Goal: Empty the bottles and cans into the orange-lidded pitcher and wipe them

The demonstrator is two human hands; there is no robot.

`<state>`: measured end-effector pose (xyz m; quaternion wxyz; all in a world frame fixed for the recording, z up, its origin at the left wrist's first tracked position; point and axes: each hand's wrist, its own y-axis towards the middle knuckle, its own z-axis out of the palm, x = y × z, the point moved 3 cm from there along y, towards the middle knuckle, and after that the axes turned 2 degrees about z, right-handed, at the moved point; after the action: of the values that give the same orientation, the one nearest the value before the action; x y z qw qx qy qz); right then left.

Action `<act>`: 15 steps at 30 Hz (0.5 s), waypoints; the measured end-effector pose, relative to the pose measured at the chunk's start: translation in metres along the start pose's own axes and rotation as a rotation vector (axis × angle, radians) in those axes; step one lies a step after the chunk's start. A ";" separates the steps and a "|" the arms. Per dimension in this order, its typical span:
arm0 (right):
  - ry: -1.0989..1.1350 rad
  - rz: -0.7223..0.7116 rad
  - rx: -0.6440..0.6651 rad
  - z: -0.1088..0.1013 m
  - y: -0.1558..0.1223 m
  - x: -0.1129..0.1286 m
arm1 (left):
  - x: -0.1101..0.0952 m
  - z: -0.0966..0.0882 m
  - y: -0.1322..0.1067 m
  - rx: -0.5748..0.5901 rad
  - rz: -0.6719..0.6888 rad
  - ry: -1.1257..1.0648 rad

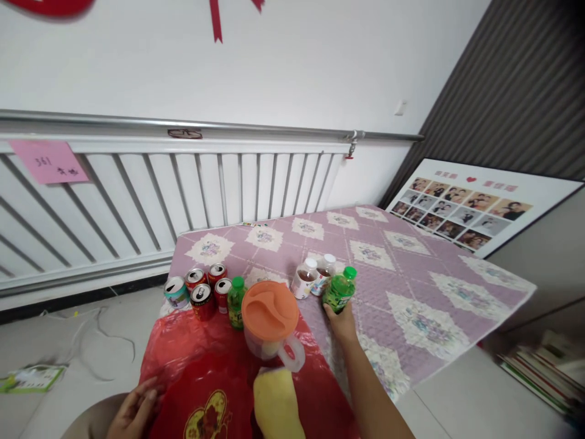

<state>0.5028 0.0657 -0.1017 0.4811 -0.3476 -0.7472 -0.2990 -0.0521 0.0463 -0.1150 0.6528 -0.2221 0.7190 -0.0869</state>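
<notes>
My right hand [340,320] reaches forward and is wrapped round the lower part of a green-capped drink bottle [339,292] on the patterned cover. Two white-capped bottles [304,280] of brown drink stand just left of it. My left hand [136,407] rests low at the left beside a red tray [183,390] with a gold heart design; its fingers are loosely apart and nothing shows in them. A clear plastic pitcher [260,346] with an orange lid stands in the middle, with a folded yellow cloth [276,402] in front of it.
Several opened drink cans [201,302] and another green bottle [236,303] stand left of the pitcher, by the red plastic sheet [169,335]. The purple floral cover [365,244] runs back to a white radiator [256,183]. A photo board [457,207] leans at right.
</notes>
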 end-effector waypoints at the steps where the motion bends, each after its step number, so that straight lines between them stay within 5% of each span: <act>1: 0.000 0.001 0.004 0.000 0.001 0.000 | 0.001 0.001 -0.001 -0.010 0.002 -0.017; 8: 0.054 0.032 0.018 -0.007 0.000 -0.005 | 0.002 0.005 -0.003 0.005 0.075 -0.065; 15: 0.121 0.088 -0.047 -0.038 -0.057 -0.025 | 0.003 0.004 0.003 0.061 0.197 0.016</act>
<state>0.4837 -0.0031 -0.1174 0.5297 -0.3726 -0.6935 -0.3157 -0.0486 0.0482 -0.1193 0.6589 -0.1296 0.7396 -0.0461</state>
